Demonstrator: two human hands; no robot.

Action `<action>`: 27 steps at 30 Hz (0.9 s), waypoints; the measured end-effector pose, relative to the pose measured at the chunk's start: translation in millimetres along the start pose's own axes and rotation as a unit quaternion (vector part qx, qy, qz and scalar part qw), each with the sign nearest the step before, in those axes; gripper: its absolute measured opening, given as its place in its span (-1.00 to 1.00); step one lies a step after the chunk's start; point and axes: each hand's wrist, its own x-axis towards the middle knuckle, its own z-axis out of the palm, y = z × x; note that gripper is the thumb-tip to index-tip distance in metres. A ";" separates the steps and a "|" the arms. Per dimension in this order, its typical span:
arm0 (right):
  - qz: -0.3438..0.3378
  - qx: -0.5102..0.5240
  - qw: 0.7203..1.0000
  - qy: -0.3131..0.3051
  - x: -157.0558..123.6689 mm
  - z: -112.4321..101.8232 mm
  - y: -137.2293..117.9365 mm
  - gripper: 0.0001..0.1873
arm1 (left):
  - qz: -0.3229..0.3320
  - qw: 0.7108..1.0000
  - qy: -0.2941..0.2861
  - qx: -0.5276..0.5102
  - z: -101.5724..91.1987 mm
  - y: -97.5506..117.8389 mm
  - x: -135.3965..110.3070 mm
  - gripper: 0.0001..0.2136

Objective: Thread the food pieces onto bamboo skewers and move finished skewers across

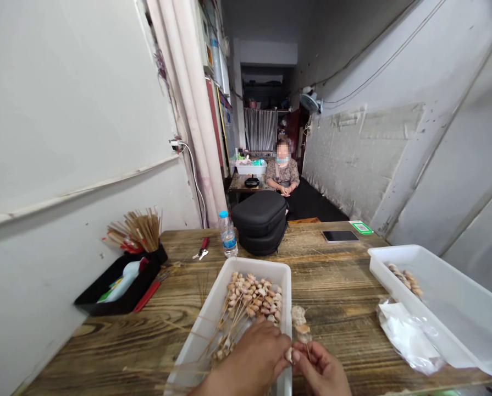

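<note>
My left hand [260, 346] reaches across the front of a long white tray [287, 283], its fingers pinched at a small pale food piece [289, 355]. My right hand [322, 371] is closed on a bamboo skewer with several pale, lumpy pieces, the loaded skewer [301, 324] standing upright just beyond the tray's right side. The small piece sits where the fingertips of both hands meet. Inside the tray lie many skewers of brownish food pieces [256, 294], their thin sticks pointing toward the lower left. My left hand and forearm hide part of them.
A second white tray [455, 275] holds a few skewers [405, 279]; a plastic bag [410, 336] lies beside it. Behind stand a water bottle [228, 236] and black cases [262, 223]. Left is a black bin [105, 294] with bundled sticks [142, 231]. A person [285, 173] sits beyond.
</note>
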 end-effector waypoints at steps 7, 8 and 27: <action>0.000 -0.039 0.998 -0.043 -2.9 -0.8 -7.7 -0.49 | 0.007 1.000 0.011 0.023 3.3 1.9 -0.7 -0.78; -0.005 -0.042 0.998 -0.055 -2.9 -2.0 -9.1 -0.50 | 0.009 1.000 0.011 0.024 2.3 3.1 -0.8 -0.79; 0.015 -0.032 0.994 -0.102 4.3 -4.2 5.1 -0.54 | 0.002 0.999 0.021 0.026 -2.0 0.2 -7.7 -0.81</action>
